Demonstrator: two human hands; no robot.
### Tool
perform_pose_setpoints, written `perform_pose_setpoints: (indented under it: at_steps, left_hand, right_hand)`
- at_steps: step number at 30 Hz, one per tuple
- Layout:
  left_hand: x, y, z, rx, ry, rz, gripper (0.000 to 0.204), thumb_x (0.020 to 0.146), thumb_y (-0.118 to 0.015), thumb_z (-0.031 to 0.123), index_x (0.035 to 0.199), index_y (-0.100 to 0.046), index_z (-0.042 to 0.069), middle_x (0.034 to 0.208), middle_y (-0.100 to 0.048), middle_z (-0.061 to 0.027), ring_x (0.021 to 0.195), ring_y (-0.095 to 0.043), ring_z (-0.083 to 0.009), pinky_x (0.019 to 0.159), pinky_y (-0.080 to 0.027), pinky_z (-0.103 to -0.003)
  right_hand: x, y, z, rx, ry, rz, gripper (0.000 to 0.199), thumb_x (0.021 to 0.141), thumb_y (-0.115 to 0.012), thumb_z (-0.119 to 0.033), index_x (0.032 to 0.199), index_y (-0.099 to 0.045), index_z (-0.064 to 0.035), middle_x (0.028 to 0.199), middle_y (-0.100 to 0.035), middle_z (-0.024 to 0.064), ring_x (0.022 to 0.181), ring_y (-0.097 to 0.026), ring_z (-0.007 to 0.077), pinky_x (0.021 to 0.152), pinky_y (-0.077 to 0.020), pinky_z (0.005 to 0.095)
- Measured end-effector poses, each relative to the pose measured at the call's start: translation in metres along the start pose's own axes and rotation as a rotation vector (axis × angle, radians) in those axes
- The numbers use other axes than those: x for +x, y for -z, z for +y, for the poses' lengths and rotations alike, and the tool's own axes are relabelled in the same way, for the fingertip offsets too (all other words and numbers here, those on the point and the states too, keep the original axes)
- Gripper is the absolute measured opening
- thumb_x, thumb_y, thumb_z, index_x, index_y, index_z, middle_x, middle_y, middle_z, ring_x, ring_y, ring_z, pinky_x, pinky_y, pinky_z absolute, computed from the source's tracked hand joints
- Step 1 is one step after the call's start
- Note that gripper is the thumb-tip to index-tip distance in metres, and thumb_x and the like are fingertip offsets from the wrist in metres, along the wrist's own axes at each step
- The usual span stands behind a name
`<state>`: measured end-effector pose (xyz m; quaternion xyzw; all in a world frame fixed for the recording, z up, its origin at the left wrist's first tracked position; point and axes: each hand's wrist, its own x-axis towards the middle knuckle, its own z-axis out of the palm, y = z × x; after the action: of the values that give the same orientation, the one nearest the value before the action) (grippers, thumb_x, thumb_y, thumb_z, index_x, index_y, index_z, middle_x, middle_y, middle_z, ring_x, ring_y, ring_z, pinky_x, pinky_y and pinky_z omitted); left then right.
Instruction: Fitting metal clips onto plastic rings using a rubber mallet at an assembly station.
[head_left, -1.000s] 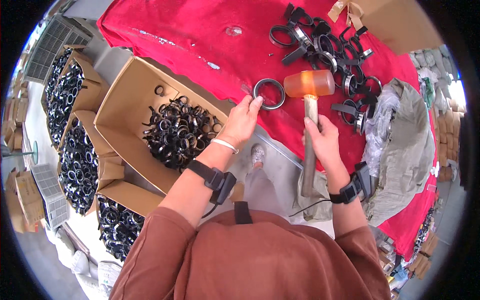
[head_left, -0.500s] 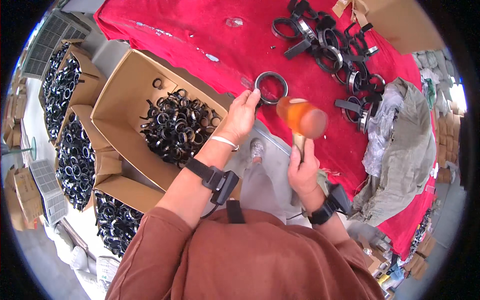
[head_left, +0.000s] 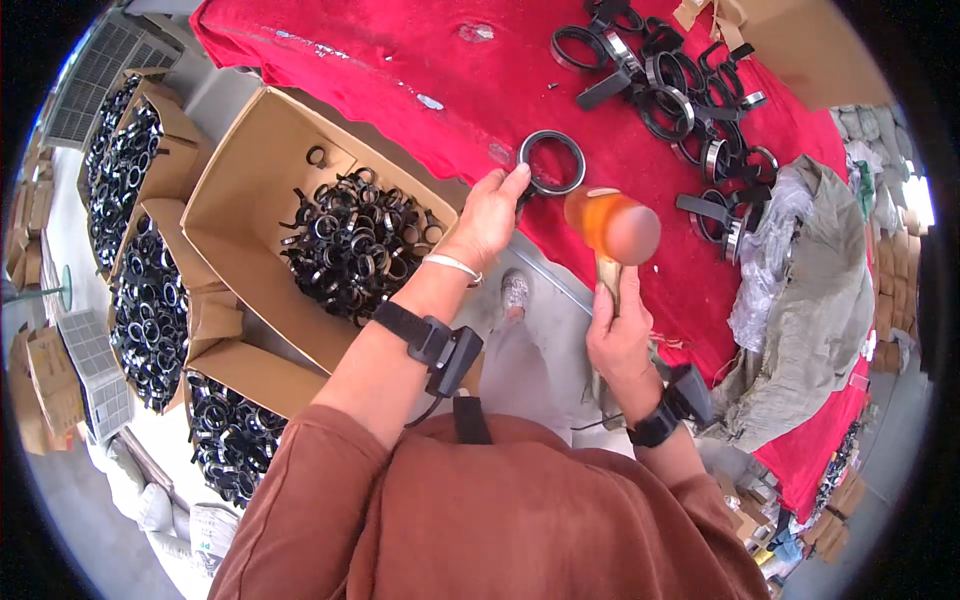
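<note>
My left hand is closed on a black ring clamp with a shiny metal band, gripping it at its near left side. The ring rests at the near edge of the red-covered table, its opening facing up. My right hand is wrapped round the handle of a mallet with an amber, translucent head. The head hangs just right of the ring and looks apart from it, a little blurred. Farther right on the cloth lies a heap of similar black ring clamps.
Left of me stands a big open cardboard box holding a pile of black ring clamps. More filled boxes line the far left. A grey woven sheet and clear plastic lie along the table's right side.
The whole view has shifted slightly. My left hand keeps its hold on the ring clamp, and the mallet stays beside it with only a slight move of my right hand.
</note>
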<state>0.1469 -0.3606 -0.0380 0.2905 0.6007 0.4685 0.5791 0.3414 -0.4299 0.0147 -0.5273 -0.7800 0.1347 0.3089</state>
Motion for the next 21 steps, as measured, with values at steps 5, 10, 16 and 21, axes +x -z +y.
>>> perform_pose_setpoints:
  at_steps: [5,10,16,21]
  left_hand:
    - [0.0,0.008,-0.012,0.134,-0.075,-0.032,0.055,0.088,-0.053,0.048,0.1,-0.055,-0.006,0.086,-0.059,-0.0118,0.08,-0.054,-0.0207,0.073,-0.043,-0.035]
    - [-0.014,0.01,0.017,0.499,-0.177,-0.144,0.075,0.074,-0.065,0.059,0.106,-0.057,-0.009,0.101,-0.063,-0.0208,0.1,-0.06,-0.0298,0.087,-0.044,-0.039]
    - [-0.015,0.008,0.022,0.592,-0.019,-0.02,0.077,0.063,-0.07,0.063,0.097,-0.062,-0.006,0.103,-0.063,-0.0248,0.101,-0.06,-0.0358,0.086,-0.045,-0.042]
    - [-0.002,0.005,0.002,0.419,-0.191,0.015,0.066,0.062,-0.073,0.057,0.087,-0.065,-0.003,0.089,-0.065,-0.0238,0.09,-0.064,-0.0352,0.078,-0.049,-0.042]
  right_hand:
    - [0.008,0.019,-0.014,0.154,-0.271,-0.223,0.051,0.089,-0.054,-0.011,0.136,-0.037,-0.0008,0.097,-0.061,0.0292,0.087,-0.063,0.0409,0.071,-0.0502,0.0426]
    - [0.019,0.046,-0.008,0.066,-0.317,-0.178,0.047,0.091,-0.051,-0.017,0.135,-0.04,-0.0016,0.098,-0.062,0.0272,0.085,-0.064,0.0395,0.07,-0.0508,0.0431]
    - [0.082,0.06,-0.063,0.11,0.02,-0.149,0.05,0.089,-0.055,-0.011,0.135,-0.039,-0.0007,0.105,-0.061,0.0262,0.09,-0.064,0.0376,0.074,-0.0516,0.0395]
    - [0.081,0.015,-0.048,-0.223,0.151,-0.407,0.055,0.087,-0.056,-0.02,0.137,-0.037,-0.0089,0.081,-0.059,0.0253,0.068,-0.06,0.0424,0.061,-0.0491,0.049]
